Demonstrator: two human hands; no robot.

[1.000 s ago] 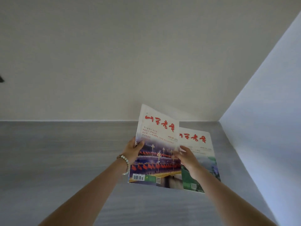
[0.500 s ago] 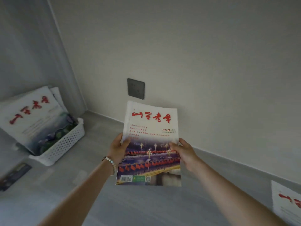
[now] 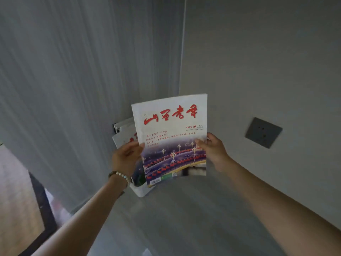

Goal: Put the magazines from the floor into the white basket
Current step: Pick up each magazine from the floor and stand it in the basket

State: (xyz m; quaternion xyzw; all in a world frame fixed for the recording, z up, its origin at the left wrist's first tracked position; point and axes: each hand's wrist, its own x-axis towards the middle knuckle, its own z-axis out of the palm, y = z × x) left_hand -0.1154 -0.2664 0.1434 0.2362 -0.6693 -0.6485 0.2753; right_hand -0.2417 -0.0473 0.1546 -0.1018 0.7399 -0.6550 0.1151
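I hold a magazine with red title characters and a night street photo upright in front of me. My left hand, with a bead bracelet at the wrist, grips its left edge. My right hand grips its right edge. Behind and below the magazine stands the white basket in the room's corner, mostly hidden; only its near corner shows. Other magazines stick up out of the basket, leaning against the left wall.
A grey striped wall runs along the left and a plain wall with a dark socket plate along the right. The grey floor lies below my arms. A dark-framed edge shows at the lower left.
The view has swung left toward the corner. The held magazine now sits directly in front of the basket, which was off to the left before. The floor magazines have left the view.
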